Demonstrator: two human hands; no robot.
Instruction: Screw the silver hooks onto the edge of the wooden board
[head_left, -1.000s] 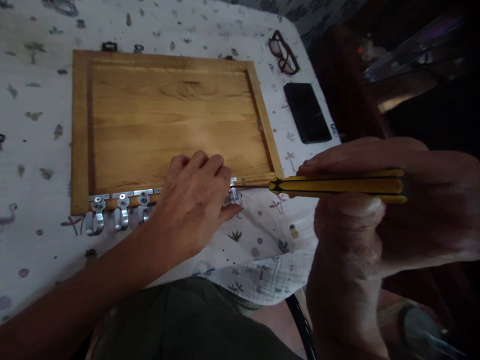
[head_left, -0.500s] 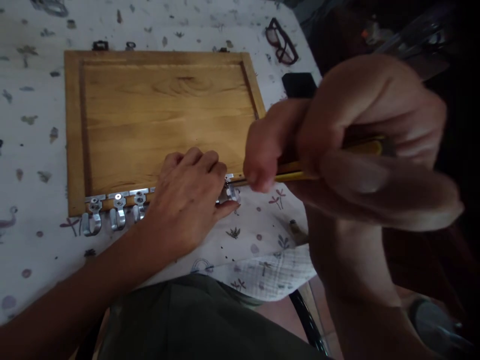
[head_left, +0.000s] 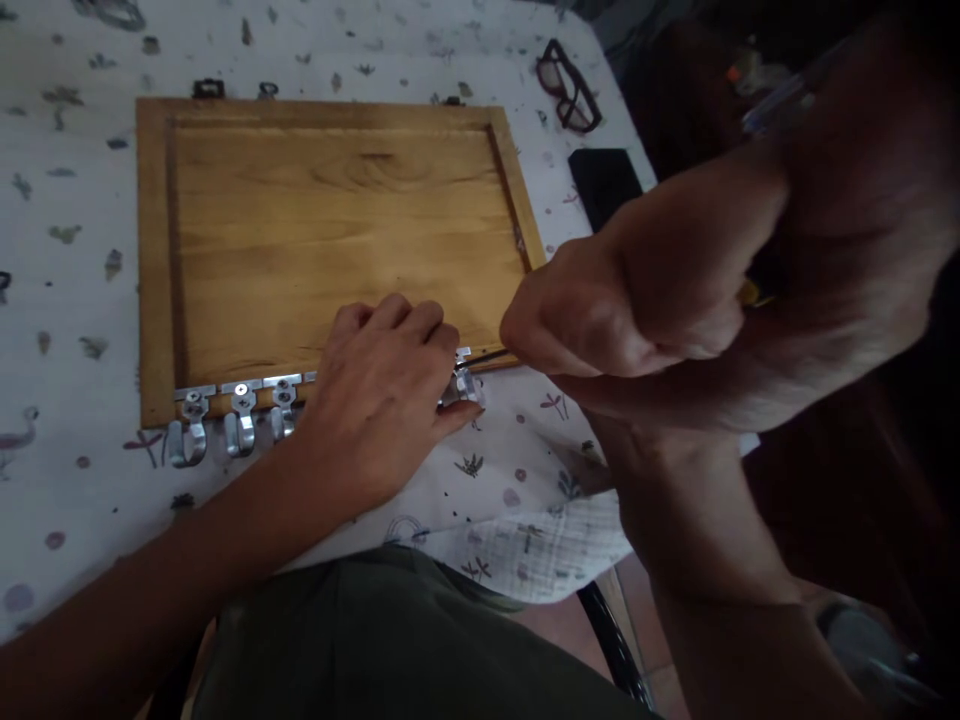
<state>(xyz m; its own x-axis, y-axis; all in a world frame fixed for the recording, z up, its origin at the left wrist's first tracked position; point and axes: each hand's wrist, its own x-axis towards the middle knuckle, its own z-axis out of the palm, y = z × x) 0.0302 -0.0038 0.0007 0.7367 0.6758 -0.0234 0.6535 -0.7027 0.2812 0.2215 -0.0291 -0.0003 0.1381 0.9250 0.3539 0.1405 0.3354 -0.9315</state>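
A wooden panel (head_left: 337, 230) with a raised frame lies on the patterned cloth. Metal hooks (head_left: 241, 415) run along its near edge, some hidden under my left hand. My left hand (head_left: 382, 400) rests over that edge, its fingers bent and its thumb against the rightmost hook (head_left: 466, 385). My right hand (head_left: 645, 290) is closed round a screwdriver (head_left: 484, 358) with a yellow handle, mostly hidden in the grip. The dark shaft slants down left to the rightmost hook, where its tip meets the metal.
Eyeglasses (head_left: 568, 88) lie at the back right on the cloth (head_left: 67, 330), with a black flat object (head_left: 606, 182) nearer. Small dark hardware (head_left: 208, 89) shows at the panel's far edge. My lap is below, beside a dark curved bar (head_left: 615, 645).
My right hand has turned over around the screwdriver, its back now rolled upward, hiding most of the yellow handle. My left hand keeps its place on the panel. The view has shifted slightly.
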